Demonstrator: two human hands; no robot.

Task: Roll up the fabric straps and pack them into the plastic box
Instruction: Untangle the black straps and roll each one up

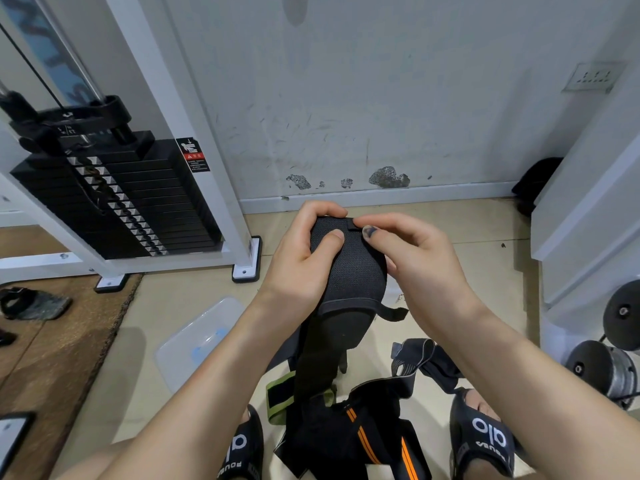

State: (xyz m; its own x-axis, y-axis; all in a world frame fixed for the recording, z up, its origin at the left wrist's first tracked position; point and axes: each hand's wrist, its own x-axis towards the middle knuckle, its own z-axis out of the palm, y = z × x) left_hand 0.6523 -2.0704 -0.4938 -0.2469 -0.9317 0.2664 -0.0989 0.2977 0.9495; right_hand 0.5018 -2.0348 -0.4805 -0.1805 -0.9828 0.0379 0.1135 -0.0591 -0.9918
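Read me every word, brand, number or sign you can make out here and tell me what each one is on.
"alo": white letters on the black slide sandal on the right foot.
"al": partly hidden white letters on the black slide sandal on the left foot.
Small white lettering beside both logos: too distorted to read.
Red and black warning sticker on the white machine frame: pictogram visible, words too small.
Markings on the black weight stack's top plate: blurred.

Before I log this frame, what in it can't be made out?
All in the head view:
- Black strap: both hands, left hand and right hand, cover its sides, so how far it is rolled is hidden.
- Plastic box: the left forearm crosses one corner; contents unclear through the cloudy plastic.
- Strap pile: tangled and cut by the bottom edge; no count possible.
- Warning label: print too small.
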